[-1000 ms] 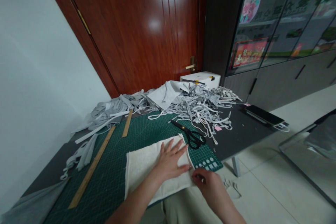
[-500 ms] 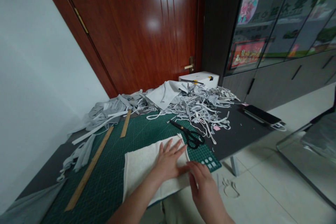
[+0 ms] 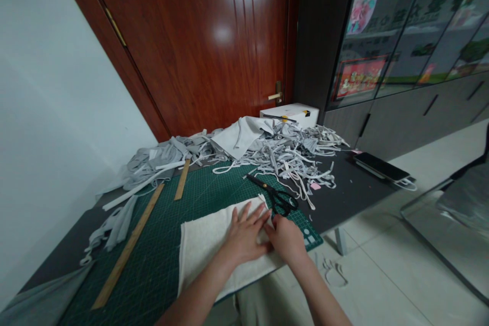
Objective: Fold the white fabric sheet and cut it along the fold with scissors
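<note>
A cream-coloured folded piece of cloth (image 3: 202, 249) lies flat on the green cutting mat (image 3: 153, 244) at the near edge of the table. My left hand (image 3: 246, 237) rests on it palm down with the fingers spread. At the cloth's right edge, my right hand (image 3: 286, 238) is closed, its fingers curled and pinching that edge; the fingertips are partly hidden. Black-handled scissors (image 3: 280, 201) lie just beyond both hands on the mat, blades pointing away to the left.
Two wooden rulers (image 3: 130, 249) lie on the mat's left side. Grey and white fabric scraps (image 3: 282, 147) are heaped along the back, before a white box (image 3: 301, 114). A black phone-like device (image 3: 378, 167) sits at the table's right end. Fabric strips (image 3: 334, 270) lie on the floor.
My right hand has moved up and slightly left along the cloth's right edge, and its fingers have curled closed. My left hand stays flat in the same place.
</note>
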A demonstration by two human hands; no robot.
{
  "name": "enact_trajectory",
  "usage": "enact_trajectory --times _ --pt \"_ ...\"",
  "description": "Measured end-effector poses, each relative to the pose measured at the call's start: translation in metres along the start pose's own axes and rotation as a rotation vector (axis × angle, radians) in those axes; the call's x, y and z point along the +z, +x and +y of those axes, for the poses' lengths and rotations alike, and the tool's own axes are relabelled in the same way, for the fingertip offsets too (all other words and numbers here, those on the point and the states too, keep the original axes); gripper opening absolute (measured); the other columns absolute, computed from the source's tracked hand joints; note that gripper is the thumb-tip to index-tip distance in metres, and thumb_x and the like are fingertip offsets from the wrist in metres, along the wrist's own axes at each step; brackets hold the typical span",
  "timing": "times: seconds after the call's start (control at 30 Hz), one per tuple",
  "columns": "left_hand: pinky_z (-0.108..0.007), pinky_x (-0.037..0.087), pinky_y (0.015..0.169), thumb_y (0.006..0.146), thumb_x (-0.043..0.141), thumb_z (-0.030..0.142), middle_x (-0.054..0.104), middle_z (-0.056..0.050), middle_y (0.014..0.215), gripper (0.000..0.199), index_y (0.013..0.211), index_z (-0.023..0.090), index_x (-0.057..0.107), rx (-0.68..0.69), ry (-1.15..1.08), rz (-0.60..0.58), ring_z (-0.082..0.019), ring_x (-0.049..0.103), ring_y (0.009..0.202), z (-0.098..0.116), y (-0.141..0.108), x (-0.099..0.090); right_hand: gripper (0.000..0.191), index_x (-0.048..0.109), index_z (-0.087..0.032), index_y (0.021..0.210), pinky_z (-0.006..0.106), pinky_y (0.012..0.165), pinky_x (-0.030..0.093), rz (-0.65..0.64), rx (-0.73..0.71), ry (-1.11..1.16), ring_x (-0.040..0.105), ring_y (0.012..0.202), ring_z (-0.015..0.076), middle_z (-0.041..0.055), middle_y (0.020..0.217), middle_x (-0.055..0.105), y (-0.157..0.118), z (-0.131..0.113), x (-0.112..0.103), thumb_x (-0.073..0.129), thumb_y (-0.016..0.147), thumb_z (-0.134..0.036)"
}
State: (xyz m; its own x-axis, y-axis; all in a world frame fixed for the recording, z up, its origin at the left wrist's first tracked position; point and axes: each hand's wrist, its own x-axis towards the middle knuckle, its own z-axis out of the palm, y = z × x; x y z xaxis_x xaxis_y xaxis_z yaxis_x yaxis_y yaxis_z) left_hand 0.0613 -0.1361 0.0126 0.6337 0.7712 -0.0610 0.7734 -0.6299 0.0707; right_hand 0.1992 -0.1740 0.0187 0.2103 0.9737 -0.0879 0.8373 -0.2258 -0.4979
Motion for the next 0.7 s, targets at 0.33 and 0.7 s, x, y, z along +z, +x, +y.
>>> enact_trajectory --times 0.33,0.7 --pt "-0.067 0.008 0.108 0.076 0.055 0.05 0.014 0.004 0.157 0.079 0.147 0.033 0.023 0.007 0.018 -0.02 -0.035 0.005 0.142 0.0 0.001 0.0 0.017 0.054 -0.018 0.104 0.026 0.059 0.036 0.06 -0.006 0.05 0.069 0.077 0.0224 0.009 0.081 0.073 -0.001 0.0 0.004 0.045 0.09 -0.023" --pt "-0.068 0.006 0.107 0.071 0.06 0.062 0.015 0.002 0.157 0.092 0.148 0.036 0.017 0.029 0.007 0.009 -0.039 0.005 0.141 -0.002 -0.001 0.003 0.021 0.057 -0.021 0.1 0.025 0.052 0.035 0.057 -0.067 -0.115 0.07 0.075 0.0215 0.0083 0.084 0.072 -0.013 0.014 0.01 0.036 0.096 -0.022"
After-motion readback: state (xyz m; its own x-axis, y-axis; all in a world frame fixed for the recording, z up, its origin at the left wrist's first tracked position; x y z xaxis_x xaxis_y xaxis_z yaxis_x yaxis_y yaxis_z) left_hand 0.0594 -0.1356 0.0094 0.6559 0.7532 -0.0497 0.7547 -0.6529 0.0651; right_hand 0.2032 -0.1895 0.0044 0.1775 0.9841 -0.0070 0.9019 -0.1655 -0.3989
